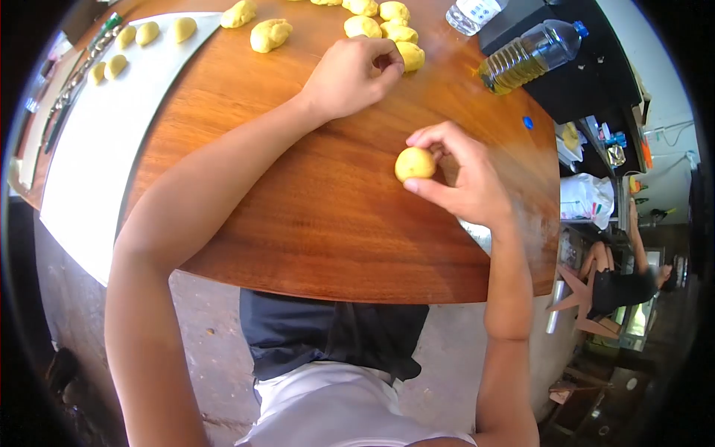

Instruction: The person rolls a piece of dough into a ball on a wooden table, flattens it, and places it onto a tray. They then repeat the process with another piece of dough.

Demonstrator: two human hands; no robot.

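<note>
Between the thumb and fingers of my right hand (pixel 469 175) is a smooth, round yellow dough ball (pixel 415 165), held over the near right part of the wooden table (pixel 298 201). My left hand (pixel 354 78) reaches to the far side with fingers curled in. Its fingertips are right at the edge of a yellow dough lump (pixel 410 56); I cannot tell what is inside the curl. Behind it several rough dough lumps (pixel 362 27) sit in a cluster. Another rough dough lump (pixel 270 35) lies apart, to the left.
At left a white sheet (pixel 97 164) carries several smooth dough balls (pixel 184 30). A plastic bottle of yellowish liquid (pixel 530 56) lies at the back right beside a clear bottle (pixel 473 15) and a blue cap (pixel 528 123). Far right, a person (pixel 622 287) is near a stool (pixel 577 299).
</note>
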